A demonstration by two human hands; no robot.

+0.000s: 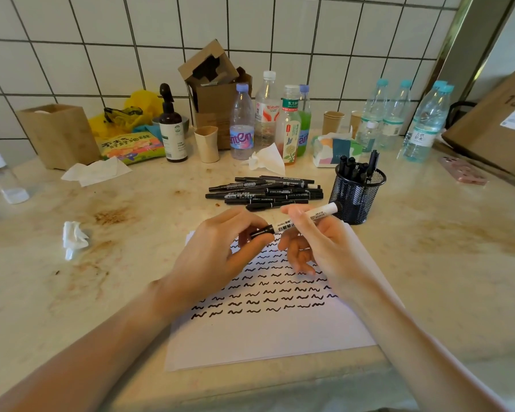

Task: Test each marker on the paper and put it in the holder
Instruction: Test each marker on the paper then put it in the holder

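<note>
1. Two bare forearms come in from the lower corners of the frame and meet at the centre, above a sheet of paper [268, 337].
2. The left hand [217, 254] is raised off the paper with its back toward the camera. Its fingers are curled, and the thumb and fingertips pinch the black cap end of a marker [295, 222].
3. The right hand [318, 242] is also raised, wrist angled in from the lower right. Its thumb and forefinger are curled round the white barrel of the same marker; the other fingers hang curled beneath, holding nothing.
4. The marker lies nearly level between the two hands, just above the top edge of the paper. Its black end points left and its white end rises slightly to the right, toward the holder [356, 194].
5. The paper rests on the surface [428, 263] at lower centre. Rows of short black squiggles cover its upper half; the lower part is blank.
6. The holder is a black mesh cup, right of centre, just beyond the right hand. Several black markers stand in it.
7. A pile of black markers [265, 191] lies on the surface at centre, left of the holder and beyond the hands.
8. Bottles [268, 114], cups, cardboard boxes and tissues line the tiled wall across the top of the frame.
</note>
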